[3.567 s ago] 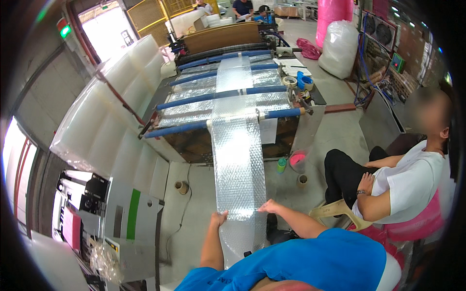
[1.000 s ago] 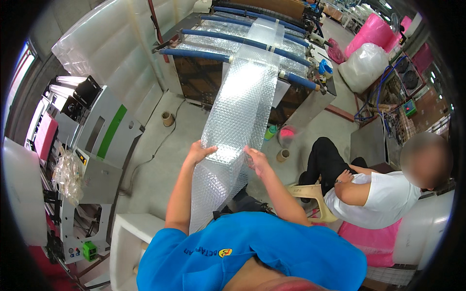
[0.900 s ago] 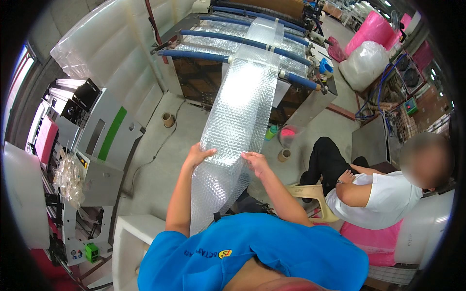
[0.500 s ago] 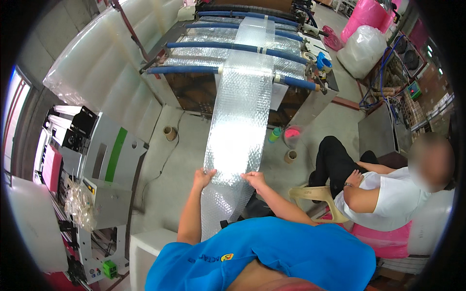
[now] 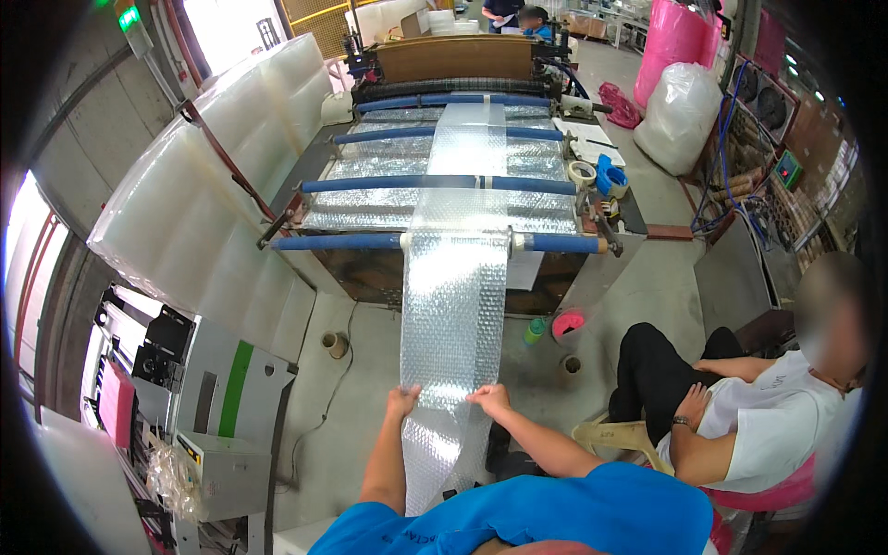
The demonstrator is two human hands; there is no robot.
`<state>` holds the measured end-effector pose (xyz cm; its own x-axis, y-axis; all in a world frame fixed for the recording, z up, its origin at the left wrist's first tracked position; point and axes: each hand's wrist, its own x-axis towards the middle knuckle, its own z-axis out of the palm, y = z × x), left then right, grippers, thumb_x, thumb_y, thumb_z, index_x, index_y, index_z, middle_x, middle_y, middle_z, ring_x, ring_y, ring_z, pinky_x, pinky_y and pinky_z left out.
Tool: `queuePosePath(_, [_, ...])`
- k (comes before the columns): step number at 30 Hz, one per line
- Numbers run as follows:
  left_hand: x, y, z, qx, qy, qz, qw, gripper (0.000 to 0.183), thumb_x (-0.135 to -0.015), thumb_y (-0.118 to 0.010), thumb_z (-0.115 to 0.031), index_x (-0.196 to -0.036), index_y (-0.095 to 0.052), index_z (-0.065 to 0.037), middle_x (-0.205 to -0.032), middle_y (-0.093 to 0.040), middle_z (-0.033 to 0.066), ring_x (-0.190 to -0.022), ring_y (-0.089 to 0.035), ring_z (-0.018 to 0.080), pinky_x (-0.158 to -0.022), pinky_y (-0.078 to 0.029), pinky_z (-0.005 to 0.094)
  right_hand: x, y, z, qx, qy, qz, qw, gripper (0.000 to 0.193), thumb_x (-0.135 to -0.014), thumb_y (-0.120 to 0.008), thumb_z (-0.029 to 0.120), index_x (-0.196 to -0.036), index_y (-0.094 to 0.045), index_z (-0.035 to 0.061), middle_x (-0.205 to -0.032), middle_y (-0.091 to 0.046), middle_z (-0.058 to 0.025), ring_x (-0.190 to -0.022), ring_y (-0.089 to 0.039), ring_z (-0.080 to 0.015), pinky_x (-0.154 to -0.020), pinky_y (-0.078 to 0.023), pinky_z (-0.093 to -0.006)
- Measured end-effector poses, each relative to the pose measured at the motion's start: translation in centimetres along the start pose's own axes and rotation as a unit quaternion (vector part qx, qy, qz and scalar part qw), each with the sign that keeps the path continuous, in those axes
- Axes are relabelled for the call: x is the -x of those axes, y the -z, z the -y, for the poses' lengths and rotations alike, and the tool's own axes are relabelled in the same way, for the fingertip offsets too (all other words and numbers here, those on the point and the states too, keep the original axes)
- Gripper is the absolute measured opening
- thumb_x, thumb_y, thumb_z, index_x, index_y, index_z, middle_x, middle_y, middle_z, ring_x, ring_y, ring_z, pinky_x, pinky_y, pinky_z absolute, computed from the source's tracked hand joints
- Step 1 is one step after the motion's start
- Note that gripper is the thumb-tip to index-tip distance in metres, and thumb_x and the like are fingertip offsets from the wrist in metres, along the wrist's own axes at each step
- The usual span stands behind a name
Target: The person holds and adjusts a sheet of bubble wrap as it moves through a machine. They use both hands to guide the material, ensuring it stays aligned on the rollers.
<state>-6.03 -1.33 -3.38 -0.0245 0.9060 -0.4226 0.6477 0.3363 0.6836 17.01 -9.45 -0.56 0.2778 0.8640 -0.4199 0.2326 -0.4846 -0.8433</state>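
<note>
Our view has tilted up since the earlier frame, so the long, clear bubble-wrap strip (image 5: 442, 319), our bare left hand (image 5: 403, 400) and our bare right hand (image 5: 488, 398) sit lower in it. We have the strip already over the long blue tube roller (image 5: 351, 242) on the far side; its near stretch runs toward our blue cloth shirt (image 5: 555, 509). How much is left, we cannot tell. Nearly closed, our hands pinch it left and right, forearms reaching forward.

Space flanks the bubble wrap (image 5: 449, 324) — nearest blue roller (image 5: 338, 242) blocks ahead.
</note>
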Motion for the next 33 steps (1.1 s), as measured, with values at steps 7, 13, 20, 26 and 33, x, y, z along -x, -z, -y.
queuePosePath(7, [-3.0, 0.6, -8.8, -0.001, 0.079, -0.056, 0.995, 0.058, -0.067, -0.057, -0.045, -0.101, -0.048, 0.001, -0.102, -0.05, 0.0207, -0.097, -0.048, 0.0317, -0.081, -0.038, 0.0366, -4.9, 3.0, 5.3, 0.004, 0.086, -0.056, 0.995, 0.024, -0.055, -0.072, 0.022, -0.054, -0.057, 0.0041, -0.051, -0.051, -0.0017, -0.049, -0.045, -0.0103, -0.048, -0.037, -0.0261])
queuePosePath(13, [-2.0, 3.7, -14.4, 0.003, -0.053, -0.155, 0.987, 0.05, -0.068, -0.057, -0.044, -0.085, -0.051, 0.003, -0.083, -0.056, 0.0187, -0.08, -0.054, 0.0289, -0.069, -0.042, 0.0345, -6.5, 6.3, 9.6, -0.133, 0.114, -0.025, 0.984, 0.018, -0.062, -0.068, 0.02, -0.064, -0.06, 0.004, -0.061, -0.056, -0.0009, -0.055, -0.047, -0.0085, -0.053, -0.039, -0.0232])
queuePosePath(20, [1.6, 5.9, -11.4, 0.079, -0.028, 0.066, 0.994, 0.069, -0.052, -0.072, -0.042, -0.096, -0.051, 0.006, -0.088, -0.056, 0.0125, -0.079, -0.054, 0.0188, -0.072, -0.042, 0.028, -2.1, 6.6, 7.0, -0.549, -0.003, 0.139, 0.824, 0.022, -0.071, -0.061, 0.019, -0.09, -0.054, 0.0088, -0.079, -0.051, 0.0009, -0.071, -0.048, -0.0111, -0.063, -0.045, -0.0273])
queuePosePath(26, [4.8, 5.2, -7.3, 0.013, -0.006, 0.13, 0.991, 0.079, -0.05, -0.071, -0.048, -0.1, -0.047, 0.009, -0.094, -0.054, 0.0161, -0.083, -0.054, 0.0222, -0.073, -0.043, 0.0312, 4.4, 3.0, 2.4, -0.145, -0.05, 0.229, 0.961, 0.025, -0.076, -0.056, 0.027, -0.093, -0.056, 0.0099, -0.092, -0.054, 0.0012, -0.08, -0.052, -0.0121, -0.067, -0.043, -0.0314])
queuePosePath(33, [15.0, 3.5, -0.4, 0.074, 0.016, 0.015, 0.997, 0.07, -0.055, -0.069, -0.045, -0.097, -0.046, 0.006, -0.091, -0.056, 0.0168, -0.083, -0.054, 0.024, -0.072, -0.043, 0.0323, 8.9, 2.8, 2.1, -0.267, -0.025, 0.128, 0.955, 0.031, -0.072, -0.06, 0.031, -0.09, -0.059, 0.0056, -0.09, -0.056, -0.0023, -0.078, -0.049, -0.0104, -0.065, -0.041, -0.025])
